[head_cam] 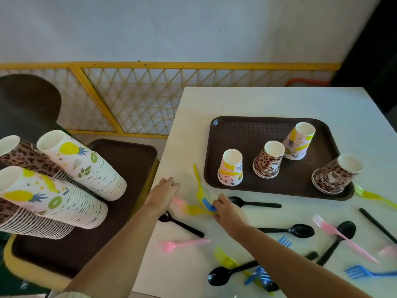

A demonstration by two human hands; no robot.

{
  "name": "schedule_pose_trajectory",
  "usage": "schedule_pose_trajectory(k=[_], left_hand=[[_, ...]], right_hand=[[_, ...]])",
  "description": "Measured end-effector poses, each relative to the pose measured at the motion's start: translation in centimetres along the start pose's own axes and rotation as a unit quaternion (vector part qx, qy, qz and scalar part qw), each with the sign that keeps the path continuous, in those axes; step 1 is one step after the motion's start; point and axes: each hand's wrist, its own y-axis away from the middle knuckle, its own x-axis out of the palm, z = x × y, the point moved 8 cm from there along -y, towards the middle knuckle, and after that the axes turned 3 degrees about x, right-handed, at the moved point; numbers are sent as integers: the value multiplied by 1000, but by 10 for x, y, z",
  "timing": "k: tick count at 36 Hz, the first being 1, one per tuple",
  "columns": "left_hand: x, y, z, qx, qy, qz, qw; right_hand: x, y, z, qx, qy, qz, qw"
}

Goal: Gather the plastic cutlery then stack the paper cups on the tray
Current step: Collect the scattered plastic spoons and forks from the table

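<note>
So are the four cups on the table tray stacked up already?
No, the four cups stand upside down, apart from each other on the tray.

Beyond the white table [279, 102] we see a yellow-framed lattice fence [137, 97] running along a pale wall [171, 26]. To our left a dark chair back [25, 104] stands near it. An orange cable [307, 81] lies behind the table's far edge.
</note>
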Motion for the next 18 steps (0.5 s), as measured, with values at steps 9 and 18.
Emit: schedule_pose_trajectory(k=[9, 18], left_hand=[[0, -1, -5, 106, -81, -41, 990], [8, -7, -7, 177, -109, -8, 978]], right_hand=[[-13, 23, -19, -8, -111, -78, 991], [-33, 44, -35, 99, -141, -136, 976]])
